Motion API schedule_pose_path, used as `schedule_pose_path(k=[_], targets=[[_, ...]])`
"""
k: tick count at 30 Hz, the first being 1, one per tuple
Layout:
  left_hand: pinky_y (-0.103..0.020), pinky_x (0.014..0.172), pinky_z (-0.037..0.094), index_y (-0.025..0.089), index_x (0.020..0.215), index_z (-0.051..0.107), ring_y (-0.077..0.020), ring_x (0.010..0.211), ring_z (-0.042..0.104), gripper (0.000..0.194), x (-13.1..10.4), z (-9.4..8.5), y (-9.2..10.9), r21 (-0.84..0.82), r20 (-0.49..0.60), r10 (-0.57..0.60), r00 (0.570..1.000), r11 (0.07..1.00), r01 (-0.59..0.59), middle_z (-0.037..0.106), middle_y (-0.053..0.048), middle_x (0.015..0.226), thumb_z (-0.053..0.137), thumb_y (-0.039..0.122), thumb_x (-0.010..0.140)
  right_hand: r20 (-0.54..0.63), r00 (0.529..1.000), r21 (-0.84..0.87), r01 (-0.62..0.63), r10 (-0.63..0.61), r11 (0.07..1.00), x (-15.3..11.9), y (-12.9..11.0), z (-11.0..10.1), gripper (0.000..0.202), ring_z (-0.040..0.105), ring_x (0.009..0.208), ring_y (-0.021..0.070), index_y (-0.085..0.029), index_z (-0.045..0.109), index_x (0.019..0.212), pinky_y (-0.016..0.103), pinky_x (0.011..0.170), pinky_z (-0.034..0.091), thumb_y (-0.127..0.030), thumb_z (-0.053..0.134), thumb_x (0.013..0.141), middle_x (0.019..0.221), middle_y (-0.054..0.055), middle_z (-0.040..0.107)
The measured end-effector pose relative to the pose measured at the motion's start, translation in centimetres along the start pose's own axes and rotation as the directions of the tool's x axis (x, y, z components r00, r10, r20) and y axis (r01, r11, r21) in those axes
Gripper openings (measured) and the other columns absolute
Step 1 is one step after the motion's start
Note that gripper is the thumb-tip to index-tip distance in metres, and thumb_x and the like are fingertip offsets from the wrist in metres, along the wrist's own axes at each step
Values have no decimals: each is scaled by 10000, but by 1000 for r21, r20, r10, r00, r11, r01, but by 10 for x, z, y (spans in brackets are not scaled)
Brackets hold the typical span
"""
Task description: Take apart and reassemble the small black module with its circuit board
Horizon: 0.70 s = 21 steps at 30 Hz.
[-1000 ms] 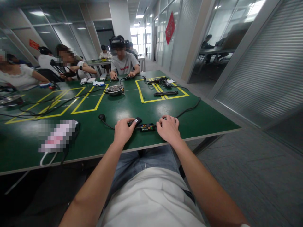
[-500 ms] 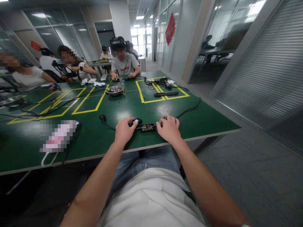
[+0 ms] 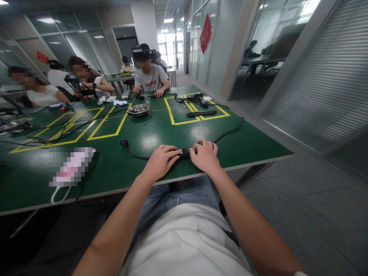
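One black cover [image 3: 184, 154] under left fingers [image 3: 173, 153]

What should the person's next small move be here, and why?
Probably pressing the black cover gently down with the left hand, the right hand staying by the cord. The circuit board, bare a moment ago, is now hidden at the cover, and whether the edges are seated cannot be seen.

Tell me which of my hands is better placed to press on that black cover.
Probably your left hand: it is touching the black cover at one end, while your right hand sits by the opposite end, near the black cable.
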State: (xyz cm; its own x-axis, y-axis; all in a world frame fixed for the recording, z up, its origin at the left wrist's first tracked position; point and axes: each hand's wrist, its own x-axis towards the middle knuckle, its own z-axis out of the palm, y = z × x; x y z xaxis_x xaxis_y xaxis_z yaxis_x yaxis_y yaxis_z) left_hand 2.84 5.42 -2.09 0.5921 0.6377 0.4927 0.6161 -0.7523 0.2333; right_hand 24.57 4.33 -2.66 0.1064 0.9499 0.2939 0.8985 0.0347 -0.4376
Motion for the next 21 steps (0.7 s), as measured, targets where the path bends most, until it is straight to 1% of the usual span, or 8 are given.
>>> schedule_pose_path(k=[5, 11, 16, 21], targets=[[-484, 1047, 589, 266, 1376, 777, -274, 1159, 682, 331, 0, -1, -2, -29, 19, -16, 1000, 999, 16, 781, -104, 1305, 619, 345, 1097, -1, 1000, -9, 3, -3, 1000, -1, -2, -2, 290, 530, 1339, 340, -222, 763, 889, 605, 1252, 269, -326, 527, 1021, 1379, 148, 671], [-494, 1050, 587, 268, 1374, 781, -278, 1158, 687, 336, 2, -2, -1, -46, 48, -41, 998, 998, 43, 789, -105, 1295, 619, 362, 1096, 10, 1000, -26, 2, -1, 1000, -3, -4, -6, 288, 543, 1349, 345, -213, 774, 919, 609, 1256, 280, -322, 532, 1028, 1396, 158, 674], [-492, 1052, 583, 258, 1383, 775, -281, 1156, 681, 341, 1, 0, -3, -32, 47, -44, 998, 998, 46, 787, -110, 1304, 637, 356, 1087, 27, 1000, -37, -9, 10, 999, -3, -5, -8, 278, 542, 1361, 343, -214, 781, 944, 595, 1262, 279, -323, 540, 1029, 1406, 156, 671], [-475, 1051, 583, 284, 1393, 767, -269, 1159, 676, 339, -1, 1, -3, -27, 34, -33, 999, 999, 34, 779, -95, 1320, 618, 356, 1097, 40, 999, -40, -13, 14, 999, -2, -5, -9, 291, 534, 1376, 339, -214, 779, 949, 587, 1271, 267, -330, 527, 1038, 1421, 156, 662]])
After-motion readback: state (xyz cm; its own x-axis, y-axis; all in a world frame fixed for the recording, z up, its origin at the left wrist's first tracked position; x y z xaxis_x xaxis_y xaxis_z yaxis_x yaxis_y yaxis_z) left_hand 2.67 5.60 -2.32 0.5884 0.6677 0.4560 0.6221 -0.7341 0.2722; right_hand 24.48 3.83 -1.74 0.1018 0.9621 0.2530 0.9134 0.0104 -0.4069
